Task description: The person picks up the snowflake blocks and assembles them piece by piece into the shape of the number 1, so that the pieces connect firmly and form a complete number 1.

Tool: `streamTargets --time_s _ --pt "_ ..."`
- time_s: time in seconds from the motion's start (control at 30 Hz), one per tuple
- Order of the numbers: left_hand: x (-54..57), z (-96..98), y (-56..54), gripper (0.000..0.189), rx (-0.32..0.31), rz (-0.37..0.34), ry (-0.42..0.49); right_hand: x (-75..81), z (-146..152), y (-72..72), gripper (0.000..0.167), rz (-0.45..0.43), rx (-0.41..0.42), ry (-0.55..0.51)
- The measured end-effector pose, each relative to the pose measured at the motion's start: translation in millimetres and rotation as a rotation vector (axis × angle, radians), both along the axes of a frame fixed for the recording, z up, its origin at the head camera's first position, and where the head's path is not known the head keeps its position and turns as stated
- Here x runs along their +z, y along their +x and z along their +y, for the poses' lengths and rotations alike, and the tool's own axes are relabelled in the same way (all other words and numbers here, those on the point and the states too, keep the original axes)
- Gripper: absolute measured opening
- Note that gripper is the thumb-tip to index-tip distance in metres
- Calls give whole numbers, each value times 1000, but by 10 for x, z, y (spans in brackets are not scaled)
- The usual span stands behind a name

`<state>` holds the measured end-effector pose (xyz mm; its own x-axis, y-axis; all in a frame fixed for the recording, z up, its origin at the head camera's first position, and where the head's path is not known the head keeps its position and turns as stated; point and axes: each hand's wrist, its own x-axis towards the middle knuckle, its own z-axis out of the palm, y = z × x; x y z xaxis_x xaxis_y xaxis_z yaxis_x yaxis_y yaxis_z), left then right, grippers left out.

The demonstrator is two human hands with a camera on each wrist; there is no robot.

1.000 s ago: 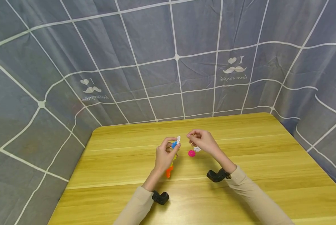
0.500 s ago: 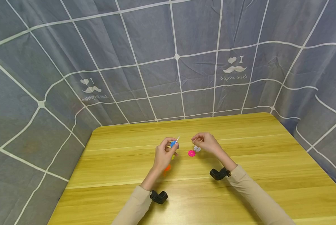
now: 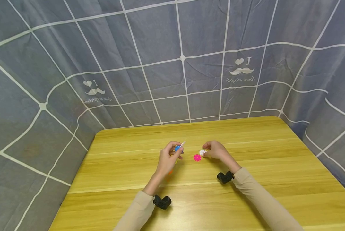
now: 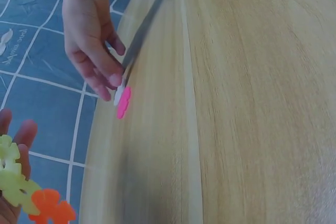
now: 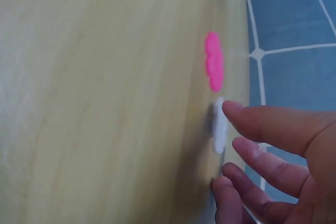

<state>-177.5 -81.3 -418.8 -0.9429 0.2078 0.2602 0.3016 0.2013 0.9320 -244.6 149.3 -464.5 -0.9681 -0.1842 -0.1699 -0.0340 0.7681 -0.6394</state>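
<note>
My left hand [image 3: 167, 158] holds a chain of flower-shaped plastic snowflake discs. At its top a white disc [image 3: 182, 144], seen nearly edge-on, joins a blue disc [image 3: 177, 148]. Yellow discs [image 4: 16, 182] and an orange disc [image 4: 52, 208] hang lower, partly hidden by the hand in the head view. My right hand [image 3: 217, 150] is low over the table, thumb and fingers parted around the edge of a loose white disc [image 3: 202, 152]. In the right wrist view, a fingertip [image 5: 231, 107] is right at this white disc's rim. A pink disc [image 3: 197, 158] lies flat beside it.
The wooden table [image 3: 117, 160] has its far edge against a grey curtain [image 3: 160, 80] with white grid lines. Black wrist cameras [image 3: 162, 202] sit on both wrists, below beige sleeves.
My right hand has moved right and down to the loose white disc. The white disc at the chain's top has turned from face-on to nearly edge-on; my left hand stays about in place.
</note>
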Motion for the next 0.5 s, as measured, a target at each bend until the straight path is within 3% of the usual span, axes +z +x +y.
streamTargets --time_s 0.23,0.5 --pt "17 -5 1 18 13 11 16 -24 5 -15 30 0 -21 86" --pt "33 7 8 17 16 9 25 -45 15 -31 25 17 -35 51"
